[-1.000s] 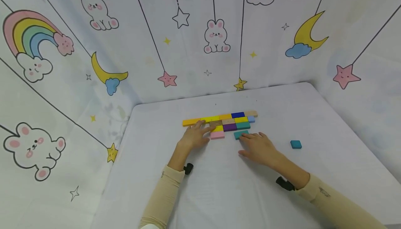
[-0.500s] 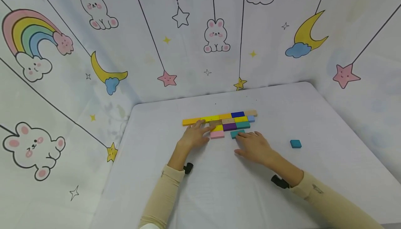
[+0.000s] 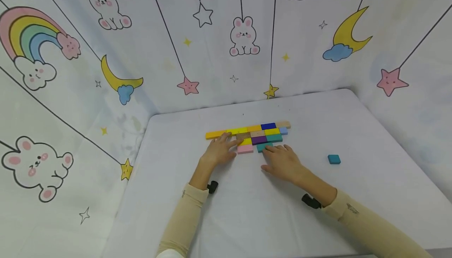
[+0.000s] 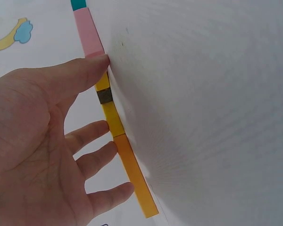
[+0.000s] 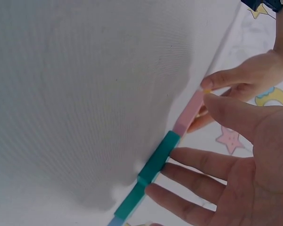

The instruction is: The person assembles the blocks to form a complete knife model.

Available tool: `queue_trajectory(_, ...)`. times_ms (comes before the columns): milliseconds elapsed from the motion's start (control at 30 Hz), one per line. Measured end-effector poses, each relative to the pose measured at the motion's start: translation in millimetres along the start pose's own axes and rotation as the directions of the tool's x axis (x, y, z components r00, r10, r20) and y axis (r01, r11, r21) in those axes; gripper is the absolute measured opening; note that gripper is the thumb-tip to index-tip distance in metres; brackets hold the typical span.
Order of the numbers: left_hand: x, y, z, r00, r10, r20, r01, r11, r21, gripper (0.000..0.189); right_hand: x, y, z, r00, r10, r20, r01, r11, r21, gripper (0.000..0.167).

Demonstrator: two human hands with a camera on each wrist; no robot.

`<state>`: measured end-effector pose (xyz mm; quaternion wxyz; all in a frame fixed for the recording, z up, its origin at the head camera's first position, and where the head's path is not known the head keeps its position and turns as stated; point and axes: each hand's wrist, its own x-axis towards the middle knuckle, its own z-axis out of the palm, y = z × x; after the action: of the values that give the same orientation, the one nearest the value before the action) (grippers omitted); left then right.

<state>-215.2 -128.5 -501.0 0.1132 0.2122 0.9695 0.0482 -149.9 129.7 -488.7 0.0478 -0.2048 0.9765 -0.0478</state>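
My left hand [image 3: 220,150] rests at the left end of a flat patch of coloured wooden blocks. Its fingertips touch the yellow block [image 4: 114,117] and the orange block [image 4: 134,174], and the thumb lies by the pink block [image 4: 88,33]. With fingers extended, my right hand [image 3: 284,162] touches a teal block [image 3: 263,148] at the near edge of the patch. That block lies just right of the pink block [image 3: 245,149], a small gap between them in the head view. Behind it are a purple block [image 3: 259,140] and a second teal block [image 3: 274,138].
Further back in the patch lie a dark blue block [image 3: 268,126], a light blue block [image 3: 283,131] and several yellow and wood-coloured ones. A short teal block [image 3: 334,159] sits apart to the right on the white-covered table [image 3: 240,211]. A printed curtain [image 3: 148,34] surrounds the table.
My right hand has slid the teal block leftward along the table, closer to the pink block. The left hand has stayed in place on the blocks. The head view has tilted slightly.
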Motion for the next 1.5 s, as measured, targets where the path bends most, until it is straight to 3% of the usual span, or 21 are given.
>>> queue_trajectory(1033,1.0,0.1,0.2,1.000,-0.009,0.004,0.009,1.000,0.015,0.058,8.3,-10.3,0.1,0.998,-0.043,-0.041,0.041,0.998,-0.037,0.069)
queue_trajectory(1500,-0.6,3.3,-2.5,1.000,-0.027,-0.002,0.027,1.000,-0.005,0.058,10.4,-12.3,-0.5,1.000,-0.023,0.010,0.023,1.000,-0.004,0.070)
